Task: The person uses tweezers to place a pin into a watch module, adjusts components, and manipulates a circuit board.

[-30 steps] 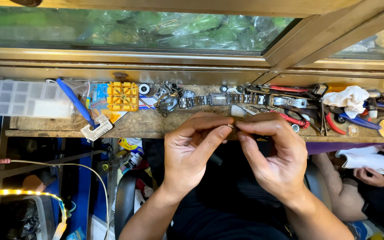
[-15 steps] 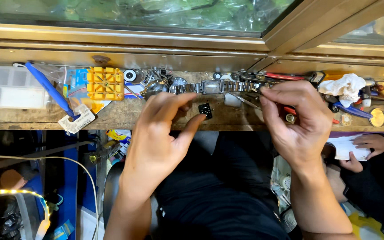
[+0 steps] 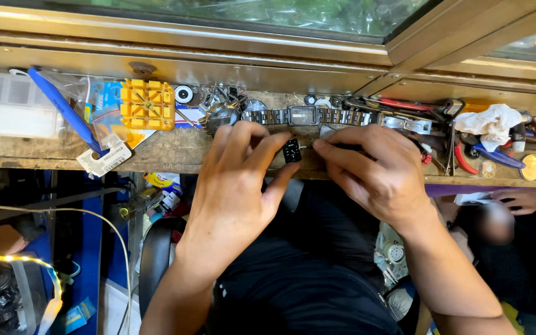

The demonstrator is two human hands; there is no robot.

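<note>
Left hand (image 3: 237,186) pinches black part (image 3: 291,151) (right hand (image 3: 376,170) adjacent).

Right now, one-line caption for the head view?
Left hand pinches a small black watch part while right hand works beside it, near a metal-band watch.

The right hand (image 3: 376,170) covers most of a thin tool, the clear plastic box (image 3: 7,104) is cut off at the left edge, and the small black part (image 3: 291,151) at the left hand's (image 3: 234,186) fingertips is too tiny to tell.
</note>
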